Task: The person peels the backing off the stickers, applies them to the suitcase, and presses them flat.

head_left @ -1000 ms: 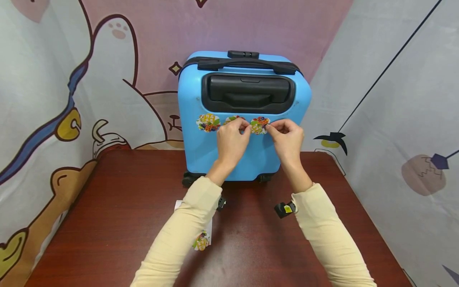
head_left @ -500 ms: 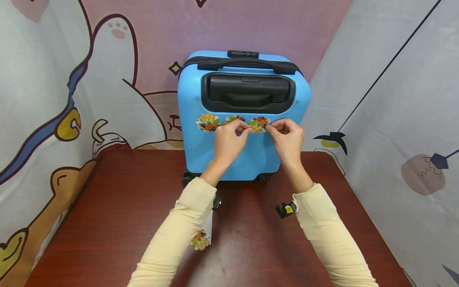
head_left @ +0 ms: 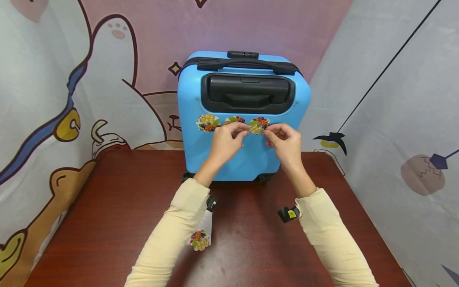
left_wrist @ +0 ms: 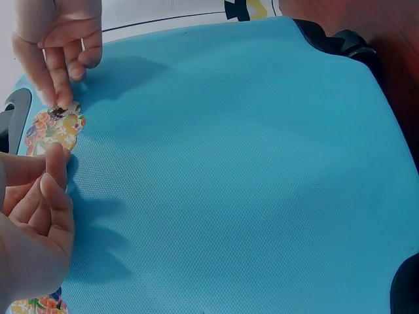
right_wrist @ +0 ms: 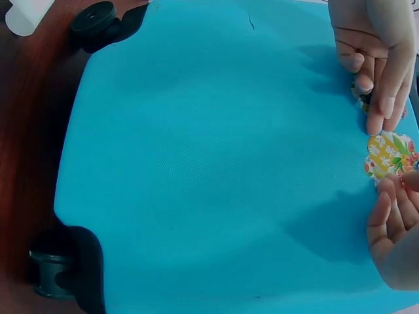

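Colourful sticker (right_wrist: 391, 152) between left hand (right_wrist: 378, 55) and right hand (right_wrist: 399, 239) over a blue suitcase (right_wrist: 209, 157)

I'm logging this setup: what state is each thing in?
Suitcase: upright on the table
Pull handle: retracted
Left sticker: on suitcase
Middle sticker: on suitcase, partly hidden
Right sticker: against suitcase, partly hidden
White sheet: on the table
Fourth sticker: overhanging the sheet's edge
Left hand: fingertips touching right sticker
Right hand: fingertips touching right sticker
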The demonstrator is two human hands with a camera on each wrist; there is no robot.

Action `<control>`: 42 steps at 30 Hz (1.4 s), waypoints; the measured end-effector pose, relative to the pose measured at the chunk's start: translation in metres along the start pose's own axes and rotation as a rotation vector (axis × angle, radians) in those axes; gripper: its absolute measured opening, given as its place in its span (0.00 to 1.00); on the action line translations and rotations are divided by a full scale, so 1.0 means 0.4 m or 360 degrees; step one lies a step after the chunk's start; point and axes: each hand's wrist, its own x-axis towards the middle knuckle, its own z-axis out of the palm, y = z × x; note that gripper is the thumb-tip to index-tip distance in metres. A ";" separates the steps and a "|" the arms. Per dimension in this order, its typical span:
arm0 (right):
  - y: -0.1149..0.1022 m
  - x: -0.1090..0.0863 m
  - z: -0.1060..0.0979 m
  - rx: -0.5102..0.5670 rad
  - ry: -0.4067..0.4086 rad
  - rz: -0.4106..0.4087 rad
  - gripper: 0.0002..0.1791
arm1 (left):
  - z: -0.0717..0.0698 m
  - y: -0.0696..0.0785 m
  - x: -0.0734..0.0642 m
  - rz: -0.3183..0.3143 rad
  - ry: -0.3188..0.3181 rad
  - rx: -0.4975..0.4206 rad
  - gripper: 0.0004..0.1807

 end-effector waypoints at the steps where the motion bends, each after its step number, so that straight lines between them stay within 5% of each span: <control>1: -0.002 0.000 0.000 0.0010 -0.0027 -0.0017 0.12 | -0.001 0.000 0.000 0.0001 -0.0001 0.0005 0.09; 10: -0.035 0.011 0.004 0.0073 -0.0280 -0.0218 0.12 | -0.004 0.001 -0.003 0.0005 -0.0026 0.0010 0.10; 17: -0.059 0.022 0.005 0.0094 -0.0354 -0.0291 0.12 | -0.003 0.001 -0.003 0.0020 -0.0033 0.0031 0.10; 42: 0.023 -0.011 -0.006 -0.0002 -0.0374 0.0020 0.12 | 0.000 -0.002 -0.005 0.0022 -0.0017 0.0010 0.09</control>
